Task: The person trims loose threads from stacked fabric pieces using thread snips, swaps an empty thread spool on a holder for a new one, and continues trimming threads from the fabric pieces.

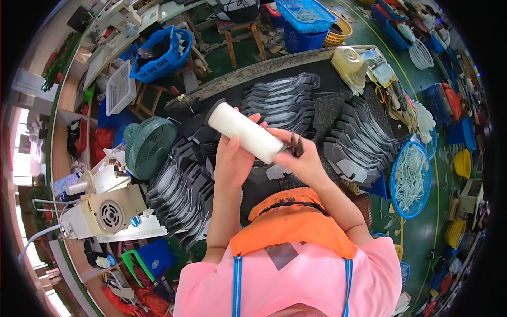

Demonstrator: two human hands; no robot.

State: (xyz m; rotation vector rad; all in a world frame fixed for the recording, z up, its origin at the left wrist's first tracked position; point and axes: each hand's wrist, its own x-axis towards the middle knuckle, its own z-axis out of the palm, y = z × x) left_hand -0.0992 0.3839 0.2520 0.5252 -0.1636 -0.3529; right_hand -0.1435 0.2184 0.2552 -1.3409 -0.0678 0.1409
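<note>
A large spool of white thread [245, 131] with a dark flange at its far left end is held at a slant above the worktable. My left hand [237, 153] is closed round its underside, fingertips showing on the far side. At the spool's near right end, my right hand [301, 158] is closed with its fingers against the spool. A small dark pronged tool, apparently thread snips [297, 145], sticks up from that hand; its lower part is hidden. Behind the spool lies a row of overlapping grey and black cut pieces [280, 103].
More stacked pieces lie at left [182, 195] and right [362, 142]. A green fan [150, 148] and a sewing machine [113, 211] stand on the left. A yellowish plastic container [348, 66] sits at the far right corner; a blue basket of white strips [411, 179] is beyond the right edge.
</note>
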